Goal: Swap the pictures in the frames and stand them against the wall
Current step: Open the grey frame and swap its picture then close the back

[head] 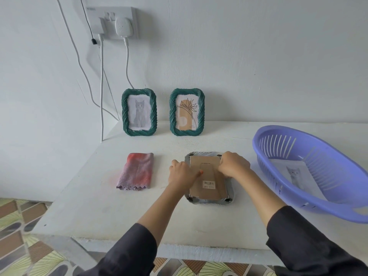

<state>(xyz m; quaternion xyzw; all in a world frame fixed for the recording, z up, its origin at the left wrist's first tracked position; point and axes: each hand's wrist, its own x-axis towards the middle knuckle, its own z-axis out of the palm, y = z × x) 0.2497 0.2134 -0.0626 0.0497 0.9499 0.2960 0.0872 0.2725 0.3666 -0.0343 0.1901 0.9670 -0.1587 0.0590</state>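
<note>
A grey frame (229, 200) lies face down on the white table (111, 212), its brown cardboard back (209, 188) facing up. My left hand (182, 173) rests on the frame's left edge, thumb on the cardboard. My right hand (234, 164) is curled over the upper right corner of the back, near a turn clip. Two green twisted frames stand against the wall: the left one (139, 112) shows a grey cat, the right one (187, 112) a plant drawing. A loose cat picture (296, 175) lies in the purple basket (278, 134).
A folded red and purple cloth (136, 171) lies left of the face-down frame. A wall socket (113, 22) with plugs and white cables (102, 86) hangs above the table's back left corner. Patterned floor tiles show beyond the table's front and left edges.
</note>
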